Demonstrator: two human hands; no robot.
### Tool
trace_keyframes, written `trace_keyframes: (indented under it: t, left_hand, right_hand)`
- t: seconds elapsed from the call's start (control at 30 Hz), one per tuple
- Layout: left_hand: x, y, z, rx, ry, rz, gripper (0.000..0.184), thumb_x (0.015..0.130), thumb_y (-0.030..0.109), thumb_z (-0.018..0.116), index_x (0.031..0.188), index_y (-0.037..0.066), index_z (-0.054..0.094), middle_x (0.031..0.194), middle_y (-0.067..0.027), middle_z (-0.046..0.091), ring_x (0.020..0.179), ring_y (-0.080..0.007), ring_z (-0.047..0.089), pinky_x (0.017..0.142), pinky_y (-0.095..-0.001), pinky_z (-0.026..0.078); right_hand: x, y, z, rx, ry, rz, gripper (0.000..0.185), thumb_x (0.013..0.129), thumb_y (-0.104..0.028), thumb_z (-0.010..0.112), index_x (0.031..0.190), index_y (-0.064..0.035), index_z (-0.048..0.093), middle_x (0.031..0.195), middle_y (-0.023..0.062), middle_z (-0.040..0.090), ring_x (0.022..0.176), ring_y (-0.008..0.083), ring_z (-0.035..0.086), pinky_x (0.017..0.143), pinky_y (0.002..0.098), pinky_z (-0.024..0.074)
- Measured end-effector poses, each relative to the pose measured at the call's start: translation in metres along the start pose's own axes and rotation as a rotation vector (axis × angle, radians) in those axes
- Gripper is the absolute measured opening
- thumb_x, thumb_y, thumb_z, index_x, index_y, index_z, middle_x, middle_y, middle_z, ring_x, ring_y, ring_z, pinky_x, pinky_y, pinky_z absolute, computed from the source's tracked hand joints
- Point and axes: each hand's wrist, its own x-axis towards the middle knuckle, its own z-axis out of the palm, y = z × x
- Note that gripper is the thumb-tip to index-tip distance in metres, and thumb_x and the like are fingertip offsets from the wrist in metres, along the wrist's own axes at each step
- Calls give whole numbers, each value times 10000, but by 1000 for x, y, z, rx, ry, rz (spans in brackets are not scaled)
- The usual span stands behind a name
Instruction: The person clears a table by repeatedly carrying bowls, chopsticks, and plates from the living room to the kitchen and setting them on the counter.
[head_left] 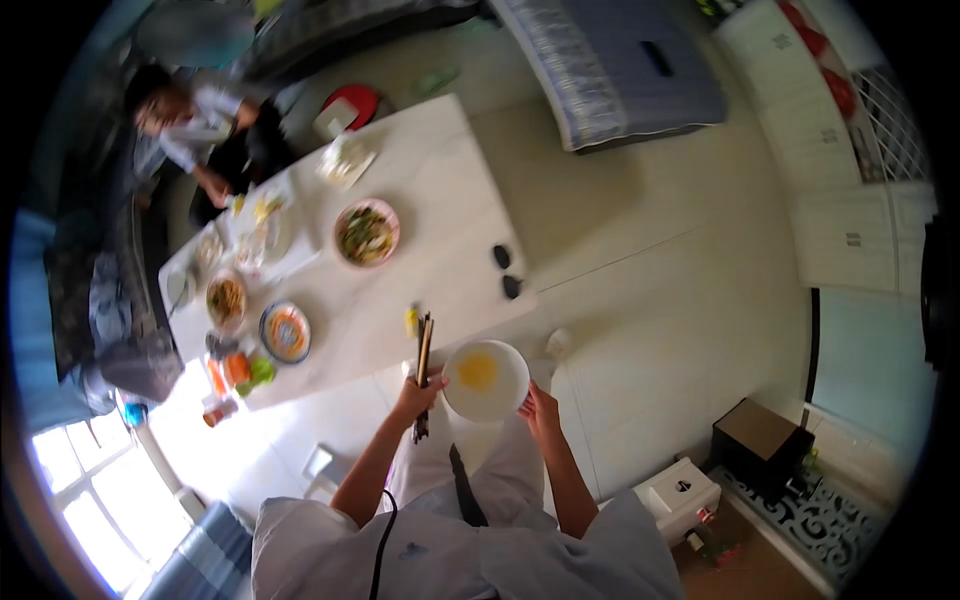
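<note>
A white bowl [505, 395] with a little yellow food or liquid at its bottom is held in front of my body, near the table's front edge. My right hand [541, 408] is closed on its right rim. Wrapped round a bundle of chopsticks [425, 345], my left hand [414, 398] is at the bowl's left side, its fingers touching or very near the rim. The chopsticks point away from me, and their lower ends stick out below the hand. Just beyond them, a small yellow item [411, 320] lies at the table edge.
The pale table [440, 200] bears a large bowl of food [367, 233], a smaller bowl [226, 301], a patterned plate [286, 332] and sunglasses [507, 272]. Another person [205, 130] sits at the far left. A bed [630, 80] stands behind, with white cabinets [840, 230] at right.
</note>
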Motion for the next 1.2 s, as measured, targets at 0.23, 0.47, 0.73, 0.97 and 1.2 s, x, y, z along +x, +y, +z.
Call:
trace_keyframes:
  t: [0.23, 0.47, 0.73, 0.97, 1.2]
  left_hand:
    - [31, 145, 278, 290, -263, 107, 462, 754, 281, 637, 1116, 28, 501, 498, 33, 391, 402, -57, 370, 377, -220, 314]
    - [71, 290, 522, 273, -415, 146, 509, 760, 268, 631, 1156, 4, 451, 503, 31, 397, 410, -51, 366, 388, -222, 328]
    - [172, 498, 747, 321, -650, 127, 541, 791, 178, 589, 1247, 13, 350, 496, 49, 319, 409, -61, 297, 402, -220, 278]
    - [260, 703, 934, 454, -686, 208, 527, 756, 218, 635, 1196, 12, 431, 519, 43, 356, 429, -58, 337, 410, -223, 292]
    - [398, 846, 1105, 356, -634, 256, 504, 754, 235, 640, 1179, 39, 455, 544, 35, 393, 443, -63, 362, 407, -220, 303]
  right_hand:
    - [-36, -210, -164, 137, 194, -170, 394, 827, -356, 498, 1028, -20, 538, 946, 52, 577, 875, 164, 558, 683, 299, 464]
    - [-22, -439, -298, 257, 268, -351, 346, 850, -341, 474, 906, -13, 569, 839, 55, 584, 817, 154, 570, 702, 338, 492]
    - [65, -721, -399, 242, 278, -457, 424, 836, -357, 486, 1024, 20, 535, 968, 101, 578, 916, 201, 553, 761, 378, 461]
    - [140, -964, -447, 380, 318, -488, 429, 822, -353, 510, 1002, 35, 535, 927, 117, 584, 878, 196, 566, 711, 361, 489]
    - [249, -1212, -512, 291, 360, -533, 358, 830, -356, 503, 886, -9, 571, 756, 66, 599, 691, 164, 589, 626, 318, 495]
